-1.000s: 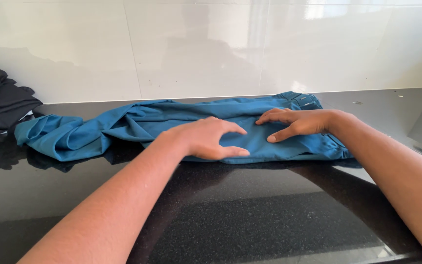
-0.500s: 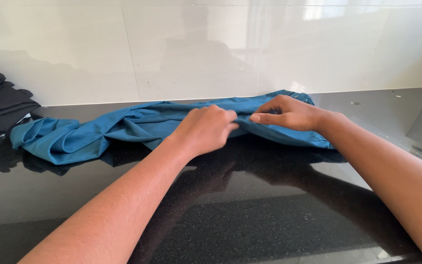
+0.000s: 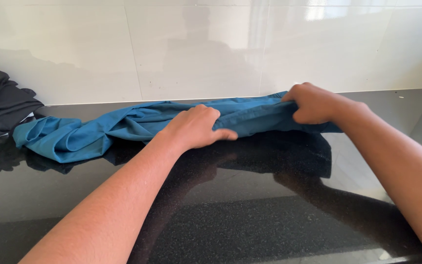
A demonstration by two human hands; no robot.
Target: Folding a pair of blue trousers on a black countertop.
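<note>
I am looking down at a glossy black counter (image 3: 250, 210) that is running up against a pale tiled wall (image 3: 196, 49). A blue garment (image 3: 123, 128) is lying stretched along the back of the counter, close to the wall, bunched and wrinkled from its left end to the right.

My left hand (image 3: 196, 128) is resting on the middle of the garment. Its fingers are curling over a fold of the cloth and the thumb is pointing right along the front edge, so the hand is gripping the fabric rather than lying flat.

My right hand (image 3: 313, 103) is working at the garment's right end. It is closing into a fist around a gathered bunch of the blue cloth, knuckles up, and the fabric is rising slightly where it is being held. The two hands are sitting apart, with a stretch of cloth between them.

At the far left, a heap of dark clothes (image 3: 0, 105) is lying on the counter, just beside the garment's left end. The counter is mirroring both forearms.
</note>
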